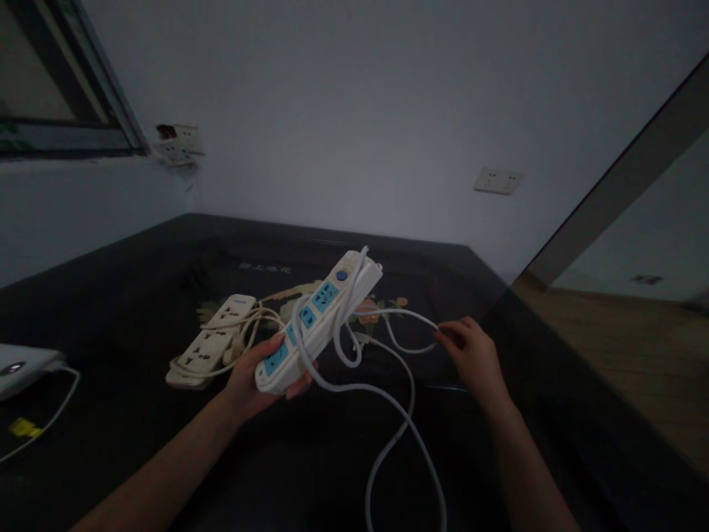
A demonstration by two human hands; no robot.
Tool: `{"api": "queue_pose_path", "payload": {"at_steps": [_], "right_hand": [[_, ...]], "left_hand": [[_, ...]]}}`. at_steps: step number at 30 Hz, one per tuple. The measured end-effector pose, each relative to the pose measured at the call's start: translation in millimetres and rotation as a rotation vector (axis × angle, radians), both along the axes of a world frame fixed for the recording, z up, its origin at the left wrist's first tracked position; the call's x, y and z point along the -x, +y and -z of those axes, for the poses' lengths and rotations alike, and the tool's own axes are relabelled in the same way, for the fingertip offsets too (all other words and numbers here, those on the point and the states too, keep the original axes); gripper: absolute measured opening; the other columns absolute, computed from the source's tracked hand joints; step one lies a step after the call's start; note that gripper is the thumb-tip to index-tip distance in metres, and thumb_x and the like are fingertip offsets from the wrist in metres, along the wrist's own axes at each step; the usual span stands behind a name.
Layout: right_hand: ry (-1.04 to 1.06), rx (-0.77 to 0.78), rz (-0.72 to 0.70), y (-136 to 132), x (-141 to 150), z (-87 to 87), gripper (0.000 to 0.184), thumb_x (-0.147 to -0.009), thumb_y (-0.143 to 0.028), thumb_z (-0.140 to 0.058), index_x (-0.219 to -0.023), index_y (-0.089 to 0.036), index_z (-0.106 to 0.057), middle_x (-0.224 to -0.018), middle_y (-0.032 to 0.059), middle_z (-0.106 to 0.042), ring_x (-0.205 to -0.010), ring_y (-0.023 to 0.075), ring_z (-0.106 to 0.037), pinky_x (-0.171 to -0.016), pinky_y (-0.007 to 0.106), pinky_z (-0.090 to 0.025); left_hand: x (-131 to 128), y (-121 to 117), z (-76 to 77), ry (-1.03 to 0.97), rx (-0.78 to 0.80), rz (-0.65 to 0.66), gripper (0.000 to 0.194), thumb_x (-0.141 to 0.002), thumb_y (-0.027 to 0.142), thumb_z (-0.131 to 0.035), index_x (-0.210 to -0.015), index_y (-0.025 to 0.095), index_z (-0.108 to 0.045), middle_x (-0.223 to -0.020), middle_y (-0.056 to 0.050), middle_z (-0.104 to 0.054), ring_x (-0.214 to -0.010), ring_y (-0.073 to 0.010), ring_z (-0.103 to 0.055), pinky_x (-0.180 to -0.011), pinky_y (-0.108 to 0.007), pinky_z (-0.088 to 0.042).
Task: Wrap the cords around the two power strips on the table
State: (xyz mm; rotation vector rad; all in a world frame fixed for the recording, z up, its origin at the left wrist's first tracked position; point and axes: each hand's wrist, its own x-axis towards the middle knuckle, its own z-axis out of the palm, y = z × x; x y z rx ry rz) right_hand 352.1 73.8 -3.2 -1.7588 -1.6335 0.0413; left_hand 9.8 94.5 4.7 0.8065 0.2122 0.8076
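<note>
A white power strip (326, 318) with blue sockets is gripped near its lower end by my left hand (260, 377), tilted up above the dark table. Its grey-white cord (346, 318) passes loosely around the strip, and a long loop hangs toward the front. My right hand (470, 351) pinches a stretch of that cord, pulled out to the right. On the table behind my left hand lies a second white power strip (213, 340), its own cord wound around it. A pale plug (361, 340) shows under the held strip.
The dark tabletop (238, 465) bears a flower print. At the left edge sits a white device (25, 369) with a cable and a yellow tag (25, 427). Wall sockets (497, 181) are on the back wall; wooden floor (598, 340) lies right of the table.
</note>
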Motion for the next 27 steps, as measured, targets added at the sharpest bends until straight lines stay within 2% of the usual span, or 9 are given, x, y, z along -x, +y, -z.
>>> {"api": "queue_pose_path", "payload": {"at_steps": [3,7,9,11,14,17,20,23,27], "right_hand": [[-0.228,0.010,0.079,2,-5,3.3,0.022,-0.083,-0.036,-0.048,-0.082,-0.019,-0.062,-0.090,0.0092,-0.058,-0.084,0.0226,-0.057,-0.066,0.031,-0.042],[-0.223,0.196,0.221,1,-2,4.1,0.021,-0.086,-0.036,-0.045,-0.080,-0.021,-0.060,-0.078,0.0050,-0.060,-0.070,0.0185,-0.056,-0.055,0.026,-0.034],[-0.101,0.244,0.231,1,-3,4.3,0.031,-0.088,-0.042,-0.041,-0.076,-0.021,-0.062,-0.064,0.0028,-0.058,-0.060,0.0167,-0.053,-0.052,0.026,-0.032],[0.107,0.243,0.133,3,-6,4.8,0.041,-0.088,-0.050,-0.040,-0.071,-0.020,-0.061,-0.055,0.0010,-0.052,-0.052,0.0152,-0.051,-0.049,0.026,-0.033],[0.481,0.218,-0.044,4,-11,5.3,0.042,-0.077,-0.059,-0.053,-0.071,-0.018,-0.058,-0.054,-0.0008,-0.052,-0.049,0.0143,-0.053,-0.046,0.025,-0.041],[0.756,0.221,-0.119,3,-12,3.9,0.043,-0.065,-0.057,-0.069,-0.079,-0.017,-0.060,-0.055,-0.0015,-0.056,-0.051,0.0162,-0.060,-0.048,0.027,-0.050],[0.873,0.198,-0.153,1,-11,0.3,0.040,-0.065,-0.050,-0.072,-0.085,-0.017,-0.061,-0.063,0.0031,-0.065,-0.067,0.0212,-0.068,-0.058,0.031,-0.056],[0.973,0.128,-0.212,-1,-11,-3.7,0.032,-0.072,-0.043,-0.069,-0.093,-0.020,-0.062,-0.096,0.0090,-0.071,-0.096,0.0253,-0.066,-0.071,0.034,-0.057],[1.040,0.000,-0.094,-1,-13,-4.5,0.028,-0.078,-0.044,-0.059,-0.086,-0.018,-0.066,-0.097,0.0105,-0.071,-0.086,0.0221,-0.068,-0.058,0.025,-0.052]], "left_hand": [[-1,1,2.1,-0.005,0.014,0.000,0.031,-0.083,0.039,-0.057,-0.097,0.012,-0.065,-0.072,-0.010,-0.069,-0.048,-0.0126,-0.057,-0.052,-0.023,-0.044],[-1,1,3.6,0.007,0.019,-0.016,0.030,-0.083,0.039,-0.055,-0.096,0.012,-0.062,-0.071,-0.009,-0.068,-0.049,-0.0130,-0.057,-0.052,-0.023,-0.043],[-1,0,3.1,0.019,0.013,-0.025,0.031,-0.083,0.038,-0.054,-0.098,0.012,-0.061,-0.070,-0.009,-0.067,-0.048,-0.0132,-0.056,-0.051,-0.023,-0.042],[-1,0,2.3,0.031,0.004,-0.024,0.032,-0.084,0.038,-0.053,-0.101,0.012,-0.060,-0.069,-0.009,-0.067,-0.047,-0.0132,-0.056,-0.051,-0.024,-0.043],[-1,0,1.7,0.022,-0.003,-0.026,0.033,-0.084,0.038,-0.053,-0.101,0.011,-0.061,-0.068,-0.009,-0.067,-0.047,-0.0129,-0.056,-0.051,-0.024,-0.043],[-1,1,1.3,0.005,0.008,-0.043,0.030,-0.084,0.038,-0.053,-0.097,0.012,-0.062,-0.068,-0.009,-0.067,-0.048,-0.0130,-0.056,-0.051,-0.023,-0.043],[-2,1,0.2,0.000,0.024,-0.068,0.026,-0.083,0.035,-0.056,-0.095,0.013,-0.062,-0.069,-0.008,-0.067,-0.048,-0.0130,-0.056,-0.050,-0.024,-0.044],[-3,0,-0.2,0.018,0.030,-0.060,0.026,-0.082,0.035,-0.057,-0.096,0.013,-0.063,-0.071,-0.009,-0.068,-0.050,-0.0142,-0.057,-0.051,-0.024,-0.045],[-5,0,2.5,0.017,0.014,-0.018,0.029,-0.082,0.038,-0.058,-0.096,0.013,-0.064,-0.070,-0.010,-0.069,-0.049,-0.0142,-0.059,-0.052,-0.023,-0.045]]}}
